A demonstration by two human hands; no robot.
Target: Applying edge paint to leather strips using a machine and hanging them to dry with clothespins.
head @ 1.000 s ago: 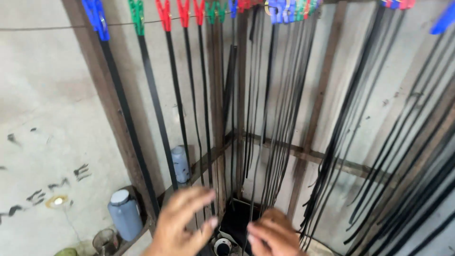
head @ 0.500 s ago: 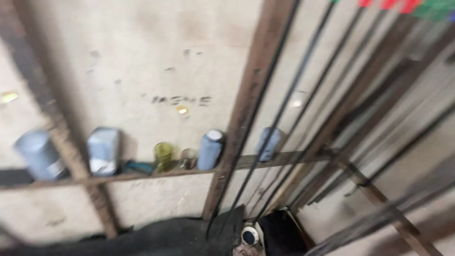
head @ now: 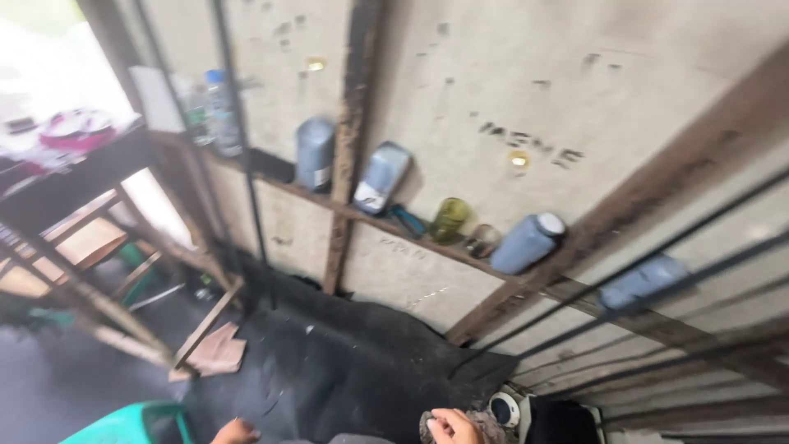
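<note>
Only the top of my left hand (head: 234, 432) shows at the bottom edge, above a black sheet (head: 345, 370) spread on the floor; its fingers are hidden. My right hand (head: 450, 426) is at the bottom centre, with its fingers curled on a crumpled grey cloth (head: 486, 424). Just right of it are a small round white-rimmed container (head: 502, 409) and a black bag (head: 563, 423). Long black strips (head: 657, 271) hang slanting across the right side, in front of the wall.
A wooden ledge (head: 411, 234) on the wall carries blue-grey bottles (head: 315, 153), (head: 526, 242), a green glass jar (head: 449, 219) and a clear bottle (head: 220, 111). A wooden frame table (head: 90, 247) stands at the left. A green plastic item (head: 131, 423) lies bottom left.
The view has swung left and down, away from the hanging strips towards the ledge and floor. Both hands dropped out of view, then reappeared at the bottom edge.
</note>
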